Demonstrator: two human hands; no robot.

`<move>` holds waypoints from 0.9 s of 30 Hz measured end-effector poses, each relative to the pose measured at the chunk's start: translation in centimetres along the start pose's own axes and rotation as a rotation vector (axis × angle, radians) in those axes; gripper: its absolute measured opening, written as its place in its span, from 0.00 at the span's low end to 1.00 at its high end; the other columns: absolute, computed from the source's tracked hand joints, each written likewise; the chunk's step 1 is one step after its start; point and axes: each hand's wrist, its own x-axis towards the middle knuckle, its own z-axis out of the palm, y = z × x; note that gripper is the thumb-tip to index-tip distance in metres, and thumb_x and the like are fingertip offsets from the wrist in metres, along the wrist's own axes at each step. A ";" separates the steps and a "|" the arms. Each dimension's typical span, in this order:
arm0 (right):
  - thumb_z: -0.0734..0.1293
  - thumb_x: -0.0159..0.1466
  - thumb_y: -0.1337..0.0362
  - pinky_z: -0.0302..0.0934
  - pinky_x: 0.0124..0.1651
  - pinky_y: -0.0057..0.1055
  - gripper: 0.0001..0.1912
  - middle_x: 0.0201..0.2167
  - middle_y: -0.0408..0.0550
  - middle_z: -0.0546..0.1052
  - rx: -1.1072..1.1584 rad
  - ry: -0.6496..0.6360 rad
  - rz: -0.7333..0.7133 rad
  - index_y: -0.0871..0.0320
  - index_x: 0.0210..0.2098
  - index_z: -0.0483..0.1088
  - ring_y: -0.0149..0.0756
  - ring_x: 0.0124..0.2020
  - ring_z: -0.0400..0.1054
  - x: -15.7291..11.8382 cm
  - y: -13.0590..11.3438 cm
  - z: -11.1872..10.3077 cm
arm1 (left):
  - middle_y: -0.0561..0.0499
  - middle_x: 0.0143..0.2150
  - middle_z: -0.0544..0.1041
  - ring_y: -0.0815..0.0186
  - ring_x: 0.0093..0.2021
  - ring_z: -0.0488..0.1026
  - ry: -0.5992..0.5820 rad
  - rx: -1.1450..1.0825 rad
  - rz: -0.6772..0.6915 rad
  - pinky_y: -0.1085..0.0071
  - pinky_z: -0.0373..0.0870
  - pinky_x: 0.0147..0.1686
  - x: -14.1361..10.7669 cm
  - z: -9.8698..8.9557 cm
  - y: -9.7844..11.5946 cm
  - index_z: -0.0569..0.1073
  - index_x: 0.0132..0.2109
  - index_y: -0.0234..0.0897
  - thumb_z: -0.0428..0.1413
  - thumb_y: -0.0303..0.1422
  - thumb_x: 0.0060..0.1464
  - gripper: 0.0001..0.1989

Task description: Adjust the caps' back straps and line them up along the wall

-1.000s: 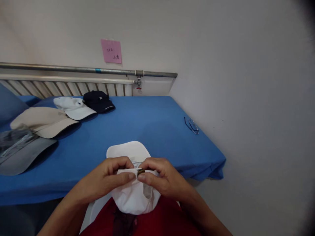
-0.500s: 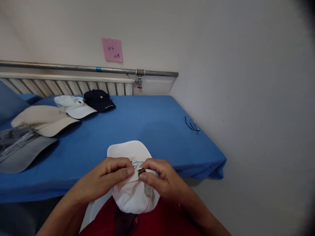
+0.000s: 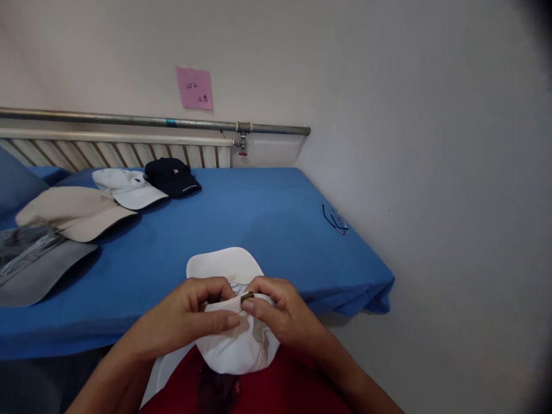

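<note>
A white baseball cap is held in front of my body, its brim pointing away toward the bed. My left hand grips the back strap edge, fingers behind it inside the cap and thumb lying on the outside. On the other side, my right hand pinches the strap at a small brass-coloured buckle, thumb in front and fingers behind. Part of the cap's inside shows between the hands. The fingertips behind the strap are hidden.
On the blue bed sheet lie a navy cap, a pale cap, a beige cap and a grey cap. Eyeglasses rest near the right edge. Behind stand a radiator and a pipe.
My left thumb has moved down and spread away from its fingers along the strap. My right hand stays at the buckle, and the strap edges now lie closer together.
</note>
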 end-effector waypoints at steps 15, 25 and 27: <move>0.68 0.52 0.70 0.55 0.26 0.23 0.09 0.21 0.37 0.72 0.404 0.063 0.078 0.57 0.35 0.72 0.24 0.20 0.62 -0.1 0.6 -3.1 | 0.53 0.32 0.74 0.71 0.30 0.65 -0.004 0.042 0.003 0.77 0.61 0.30 0.5 -2.4 -0.4 0.78 0.37 0.37 0.62 0.39 0.52 0.10; 0.70 0.51 0.67 0.53 0.26 0.24 0.06 0.20 0.35 0.70 0.524 0.072 0.100 0.57 0.29 0.70 0.24 0.20 0.60 1.5 2.2 -2.1 | 0.51 0.22 0.76 0.73 0.20 0.67 0.000 -0.430 0.028 0.79 0.61 0.21 0.8 -1.5 -1.4 0.80 0.29 0.33 0.66 0.40 0.43 0.13; 0.70 0.52 0.65 0.53 0.29 0.24 0.06 0.24 0.37 0.72 0.435 0.115 0.090 0.57 0.31 0.72 0.25 0.24 0.62 1.5 2.5 -2.7 | 0.51 0.20 0.75 0.74 0.18 0.67 0.082 -0.554 0.067 0.80 0.61 0.20 0.9 -1.9 -1.5 0.78 0.26 0.32 0.68 0.39 0.43 0.13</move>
